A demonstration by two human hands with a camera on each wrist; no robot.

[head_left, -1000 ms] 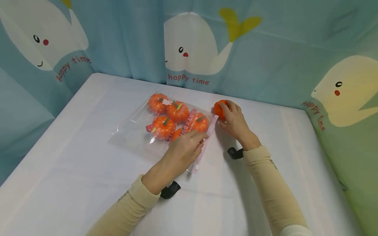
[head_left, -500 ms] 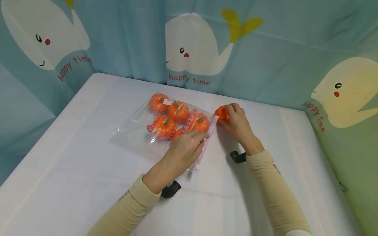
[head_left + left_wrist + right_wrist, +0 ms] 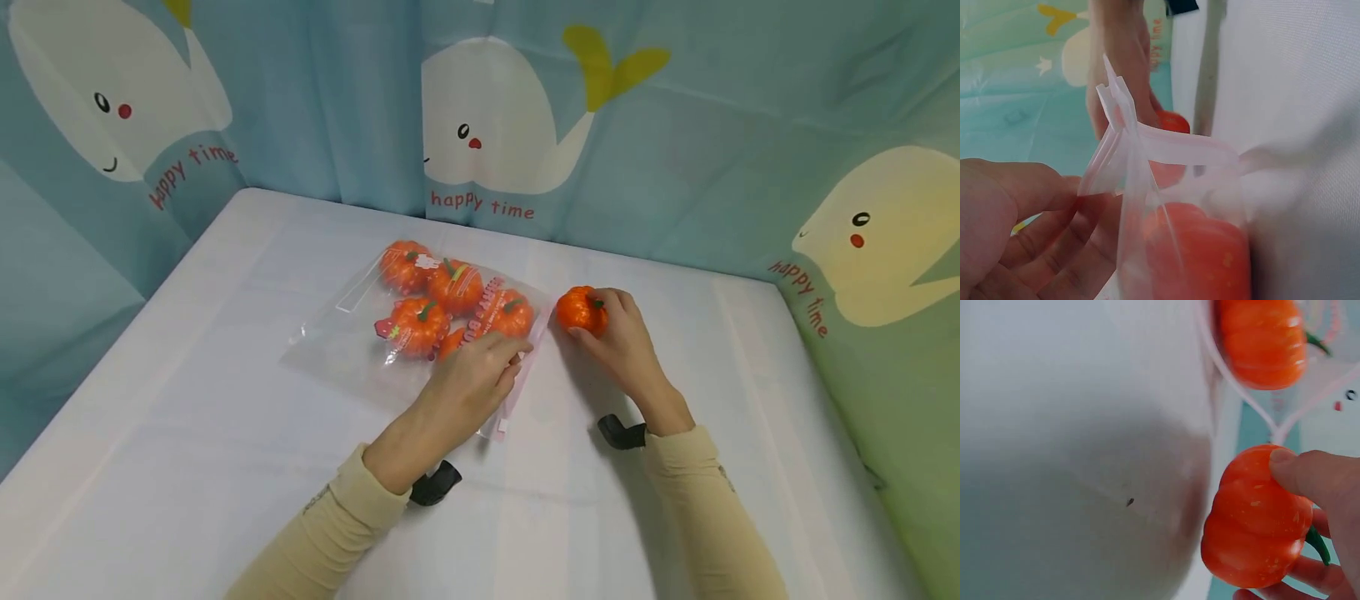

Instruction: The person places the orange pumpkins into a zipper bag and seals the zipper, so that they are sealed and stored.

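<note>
My left hand (image 3: 472, 375) pinches the pink-edged mouth of a clear zip bag (image 3: 341, 333) between thumb and fingers. In the left wrist view that pink rim (image 3: 1179, 147) gapes apart. Several orange toy pumpkins (image 3: 420, 327) with green stems lie inside the bag; one is partly hidden behind my left hand. My right hand (image 3: 626, 342) grips another small orange pumpkin (image 3: 579, 310) just right of the bag's mouth. The right wrist view shows my thumb on the side of this pumpkin (image 3: 1257, 519), fingers behind it, and a bagged pumpkin (image 3: 1263, 344) beyond the rim.
The bag lies on a white-covered table (image 3: 225, 467). A blue-green curtain (image 3: 330, 108) printed with whales hangs along the back and sides. Black wrist mounts (image 3: 435, 483) stick out by each wrist.
My right hand has drawn the loose pumpkin toward me and slightly right, away from beside the bag's upper corner. The left hand keeps its hold on the bag's edge.
</note>
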